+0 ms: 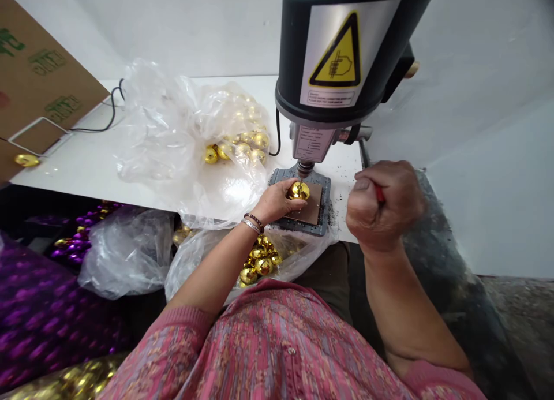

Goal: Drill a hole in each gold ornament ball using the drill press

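A white table (86, 172) stretches across here, pale wall (208, 30) rising right behind it and sweeping on to its right, rough grey-brown floor (526, 313) showing lower down on the table's right

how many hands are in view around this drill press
2: the left hand holds a gold ball beneath the drill press head; the right hand grips the red handle.

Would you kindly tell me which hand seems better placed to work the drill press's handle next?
The right hand, I would judge: it is closed around the red handle, while the left hand is occupied holding the gold ball beneath the drill chuck.
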Demonstrator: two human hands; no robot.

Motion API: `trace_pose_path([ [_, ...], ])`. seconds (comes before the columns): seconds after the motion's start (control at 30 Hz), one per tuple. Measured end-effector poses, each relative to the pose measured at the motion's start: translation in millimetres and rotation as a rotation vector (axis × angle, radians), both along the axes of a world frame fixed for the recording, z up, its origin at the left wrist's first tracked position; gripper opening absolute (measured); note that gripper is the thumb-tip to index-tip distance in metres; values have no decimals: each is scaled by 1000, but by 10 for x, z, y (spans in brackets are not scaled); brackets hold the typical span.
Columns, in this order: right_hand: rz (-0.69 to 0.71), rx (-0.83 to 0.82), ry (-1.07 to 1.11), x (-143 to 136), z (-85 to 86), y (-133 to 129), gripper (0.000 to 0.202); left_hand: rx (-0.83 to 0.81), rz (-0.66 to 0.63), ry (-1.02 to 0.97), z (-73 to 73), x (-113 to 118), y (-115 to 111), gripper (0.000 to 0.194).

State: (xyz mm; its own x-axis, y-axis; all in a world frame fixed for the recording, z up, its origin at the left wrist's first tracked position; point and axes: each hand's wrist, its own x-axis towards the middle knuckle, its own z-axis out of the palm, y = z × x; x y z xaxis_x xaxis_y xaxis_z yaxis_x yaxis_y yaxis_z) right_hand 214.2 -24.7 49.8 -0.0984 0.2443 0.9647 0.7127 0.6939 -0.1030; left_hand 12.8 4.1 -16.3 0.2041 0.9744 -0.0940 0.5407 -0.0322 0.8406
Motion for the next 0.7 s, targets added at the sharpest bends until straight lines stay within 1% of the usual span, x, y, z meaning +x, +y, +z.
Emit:
trace_pose_path([
  [0.1,41,43,13,-8,-67,63,9,-2,0,21,7,8,-6,54],
  [0.3,74,91,112,-70,-230,142,12,20,1,61,31,11,-15,56],
  [0.4,80,81,134,-98,-308,152,13,29,-14,72,57,4,-28,51],
  [0.5,85,69,135,-109,-349,127,8,25,-26,86,83,8,-48,46],
  [0.57,82,53,140,-104,-296,94,8,13,-12,100,92,19,-57,50],
  [0.6,72,36,147,-98,-234,78,12,7,1,108,93,27,-58,52],
  [0.7,19,-56,193,-75,77,67,28,-3,40,128,92,59,-54,55],
])
